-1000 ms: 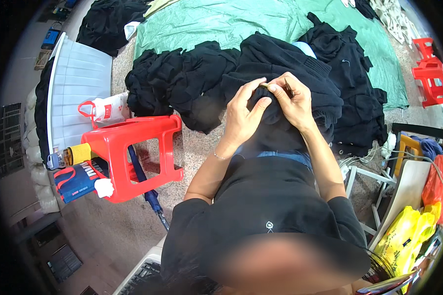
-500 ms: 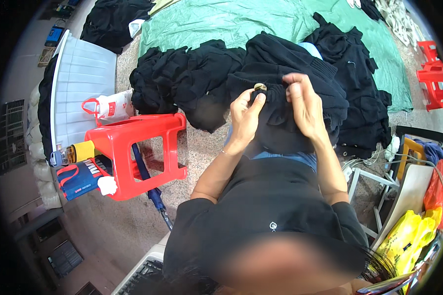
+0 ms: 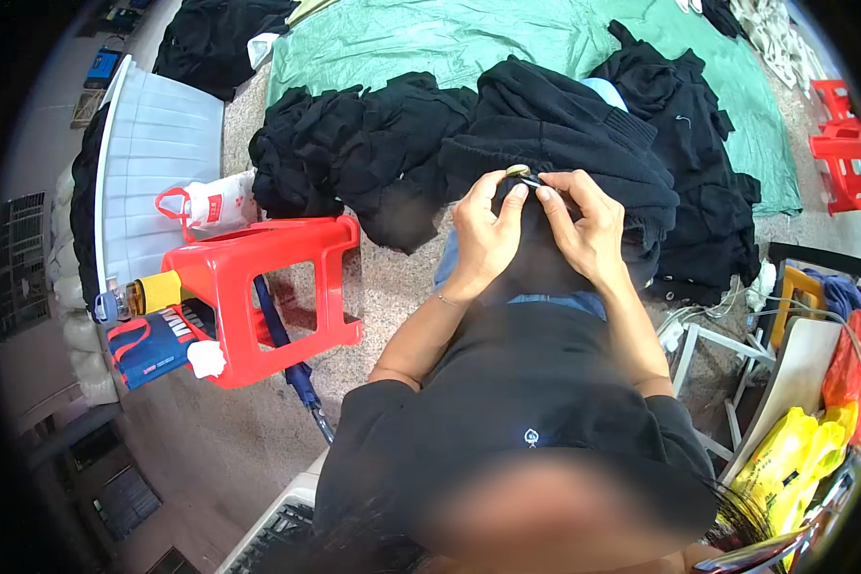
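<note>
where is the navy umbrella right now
In the head view, the navy umbrella is left of centre, partly hidden by the red stool.

Speckled floor (image 3: 392, 287), green sheet (image 3: 421, 48) spread across far part; red plastic stool (image 3: 222, 297) at left; more red stools (image 3: 844, 143) far right; white metal frame (image 3: 732, 342) lower right; bright light centre, dimmer left

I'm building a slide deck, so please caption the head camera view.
Left hand pinching a small yellowish piece, right hand close beside it, over black knitwear.
</note>
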`<state>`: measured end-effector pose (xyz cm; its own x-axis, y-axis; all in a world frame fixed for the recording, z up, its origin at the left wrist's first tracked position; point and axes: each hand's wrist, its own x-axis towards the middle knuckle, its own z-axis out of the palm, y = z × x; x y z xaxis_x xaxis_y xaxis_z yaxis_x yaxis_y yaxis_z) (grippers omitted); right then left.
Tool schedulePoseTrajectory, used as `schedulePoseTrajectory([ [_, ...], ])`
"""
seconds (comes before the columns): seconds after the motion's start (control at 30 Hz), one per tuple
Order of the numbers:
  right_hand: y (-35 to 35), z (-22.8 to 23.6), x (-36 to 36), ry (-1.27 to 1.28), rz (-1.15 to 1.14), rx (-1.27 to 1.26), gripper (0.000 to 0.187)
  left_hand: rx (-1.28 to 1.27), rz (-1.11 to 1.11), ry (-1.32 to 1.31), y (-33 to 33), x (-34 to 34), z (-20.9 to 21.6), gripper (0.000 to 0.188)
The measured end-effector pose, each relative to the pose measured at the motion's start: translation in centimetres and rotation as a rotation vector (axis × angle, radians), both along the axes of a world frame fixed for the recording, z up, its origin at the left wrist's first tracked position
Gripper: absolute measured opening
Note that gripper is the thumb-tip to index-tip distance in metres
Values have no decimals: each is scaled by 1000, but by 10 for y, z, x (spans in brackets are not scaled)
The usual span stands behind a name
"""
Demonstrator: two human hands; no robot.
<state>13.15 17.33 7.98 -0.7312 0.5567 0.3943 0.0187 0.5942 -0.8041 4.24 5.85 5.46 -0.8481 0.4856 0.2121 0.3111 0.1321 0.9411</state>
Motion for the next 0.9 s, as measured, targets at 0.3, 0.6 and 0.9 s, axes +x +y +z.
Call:
schedulePoseTrajectory([
  [0.3, 2, -6, -1, 31, 12, 103, 11, 10, -15, 20, 1, 1, -5, 21],
  [0.6, 4, -11, -1, 41, 2, 221, 12, -20, -13, 17, 0, 1, -7, 21],
  [0.9, -2, -10, 3, 23, -7, -43, 10, -2, -11, 25, 0, 1, -4, 20],
])
